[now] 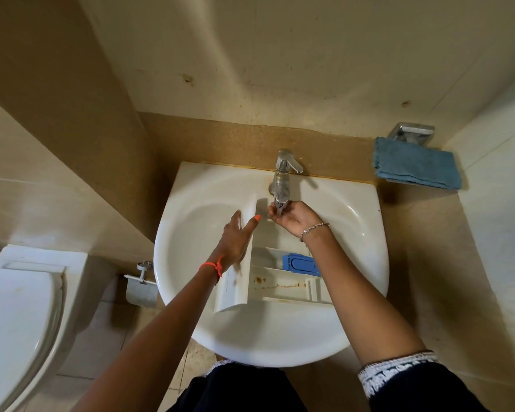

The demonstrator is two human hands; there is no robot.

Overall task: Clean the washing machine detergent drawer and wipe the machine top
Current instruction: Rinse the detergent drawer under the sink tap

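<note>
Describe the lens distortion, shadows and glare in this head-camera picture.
Head view: the wide-angle lens bows the wall edges and toilet lid; the faucet and detergent drawer cast soft shadows on the sink; small glints mark its right rim; the centre is sharp.

Toilet (15,316) left; paper holder (140,288) beside white basin (191,203); chrome tap (284,165).

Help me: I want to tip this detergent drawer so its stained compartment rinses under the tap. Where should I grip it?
Best by the front panel of the detergent drawer, coming from the left. It is the flat bar across the drawer's left end, thin enough to pinch; the left hand grips its far part. That leaves the compartments and blue insert clear for water.
</note>
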